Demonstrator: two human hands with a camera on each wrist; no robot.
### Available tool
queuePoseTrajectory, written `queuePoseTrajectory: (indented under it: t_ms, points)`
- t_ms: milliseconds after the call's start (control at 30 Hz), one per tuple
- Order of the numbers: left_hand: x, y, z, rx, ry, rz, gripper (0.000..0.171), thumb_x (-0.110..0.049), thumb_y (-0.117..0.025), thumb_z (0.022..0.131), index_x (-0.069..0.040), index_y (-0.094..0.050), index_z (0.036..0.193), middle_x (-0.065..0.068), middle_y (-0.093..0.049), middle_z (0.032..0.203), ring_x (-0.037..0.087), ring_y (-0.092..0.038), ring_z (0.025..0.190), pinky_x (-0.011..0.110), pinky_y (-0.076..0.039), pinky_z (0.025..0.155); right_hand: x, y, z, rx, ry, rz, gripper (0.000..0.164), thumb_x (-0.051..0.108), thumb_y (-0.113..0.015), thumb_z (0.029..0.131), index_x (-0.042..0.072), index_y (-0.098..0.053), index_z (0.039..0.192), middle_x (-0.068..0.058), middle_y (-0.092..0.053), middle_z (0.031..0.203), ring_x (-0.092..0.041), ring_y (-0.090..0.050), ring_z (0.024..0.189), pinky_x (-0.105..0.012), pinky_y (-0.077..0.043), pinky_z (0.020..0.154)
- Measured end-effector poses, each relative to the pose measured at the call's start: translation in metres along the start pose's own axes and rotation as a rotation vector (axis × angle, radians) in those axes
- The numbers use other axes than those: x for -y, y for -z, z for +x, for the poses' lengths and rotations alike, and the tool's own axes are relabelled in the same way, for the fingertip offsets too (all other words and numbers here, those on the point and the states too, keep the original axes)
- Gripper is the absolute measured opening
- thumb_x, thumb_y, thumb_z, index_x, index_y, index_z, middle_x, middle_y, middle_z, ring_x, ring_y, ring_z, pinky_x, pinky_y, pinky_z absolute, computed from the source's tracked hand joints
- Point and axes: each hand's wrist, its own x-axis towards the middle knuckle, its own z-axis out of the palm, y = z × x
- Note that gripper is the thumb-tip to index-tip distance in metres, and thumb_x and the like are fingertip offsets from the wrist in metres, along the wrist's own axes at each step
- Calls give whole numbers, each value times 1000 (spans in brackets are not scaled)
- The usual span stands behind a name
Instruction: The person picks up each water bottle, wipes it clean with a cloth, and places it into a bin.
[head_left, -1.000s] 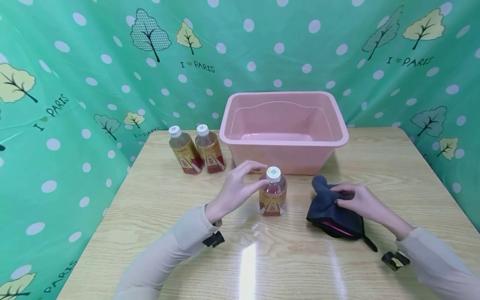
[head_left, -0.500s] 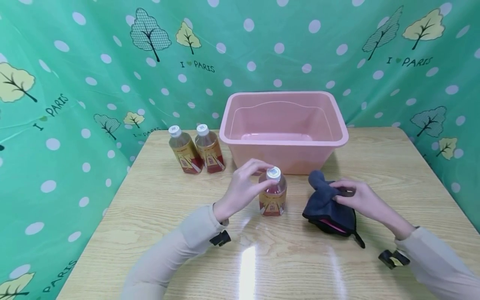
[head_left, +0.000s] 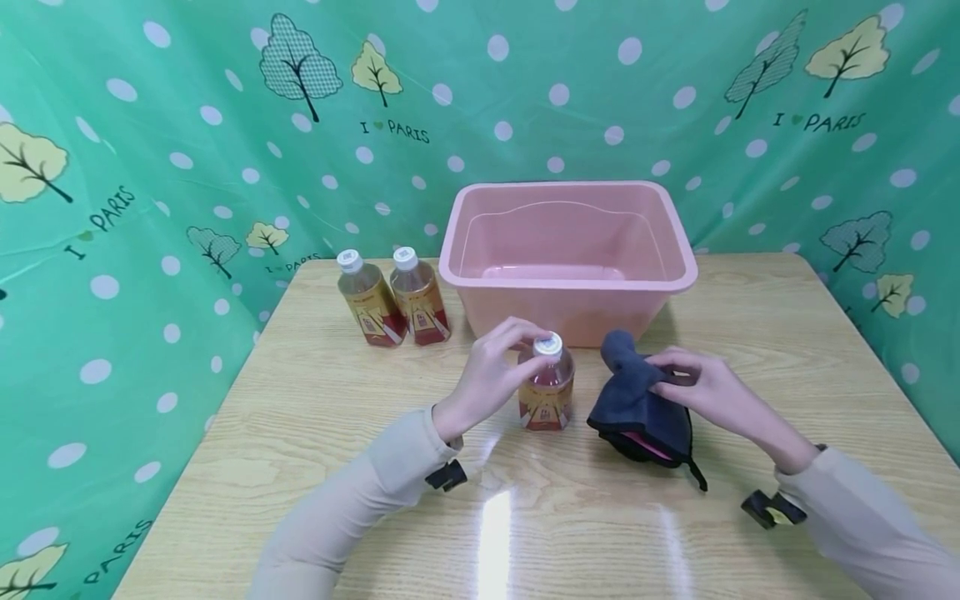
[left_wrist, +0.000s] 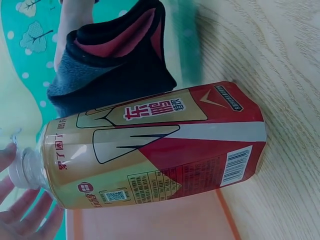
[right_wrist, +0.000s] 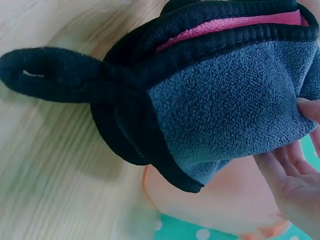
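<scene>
An upright drink bottle with a white cap and a gold-and-red label stands on the table, in front of the pink tub. My left hand pinches its cap between thumb and fingers; the left wrist view shows the bottle close up. To the right of it, my right hand pinches a folded dark blue-grey cleaning cloth near its top. Black edging, a hanging loop and a pink inner side show on the cloth in the right wrist view.
The pink plastic tub sits at the back of the wooden table. Two more bottles, a left one and a right one, stand side by side left of the tub. A green patterned curtain hangs behind.
My right hand has moved left with the cloth, closer to the bottle. My left hand has come right and taken hold of the bottle's cap. The bottle has stayed in place.
</scene>
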Motion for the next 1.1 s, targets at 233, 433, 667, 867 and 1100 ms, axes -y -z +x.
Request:
queuePoseTrajectory:
  t_ms: [233, 433, 667, 867, 1100]
  points:
    - [3, -2, 1, -10, -35, 25, 19, -5, -70, 73, 1, -62, 89, 9, -62, 90, 15, -59, 80, 21, -50, 71, 5, -5, 6, -15, 47, 57, 21, -4, -62, 78, -2, -63, 98, -11, -59, 97, 4, -53, 87, -14, -49, 70]
    - [4, -2, 0, 9, -84, 74, 16, -5, -69, 75, 1, -61, 87, 9, -60, 90, 13, -58, 77, 19, -50, 70, 16, -9, 11, 1, 59, 50, 23, -5, -60, 80, -3, -62, 102, -10, -58, 97, 4, -53, 88, -16, -49, 71]
    - [6, -1, 0, 10, -101, 64, 15, -5, -69, 75, 1, -61, 87, 10, -60, 90, 13, -59, 79, 18, -51, 70, 23, -14, 17, 7, 77, 82, 23, -7, -60, 79, -5, -61, 102, -12, -57, 96, 1, -54, 84, -16, -49, 71]
    - [5, 0, 1, 15, -97, 51, 15, -4, -69, 75, 1, -60, 86, 10, -60, 90, 13, -59, 77, 17, -51, 68, 24, -20, 23, -5, 95, 67, 24, -8, -60, 78, -5, -61, 101, -12, -58, 95, 1, -53, 84, -17, -50, 71]
    - [6, 0, 1, 25, -104, 55, 14, -4, -69, 75, 1, -60, 86, 9, -60, 89, 11, -58, 76, 16, -50, 68, 22, -29, 27, -21, 143, 59, 25, -11, -61, 75, -4, -62, 99, -9, -59, 92, -1, -52, 82, -22, -52, 68]
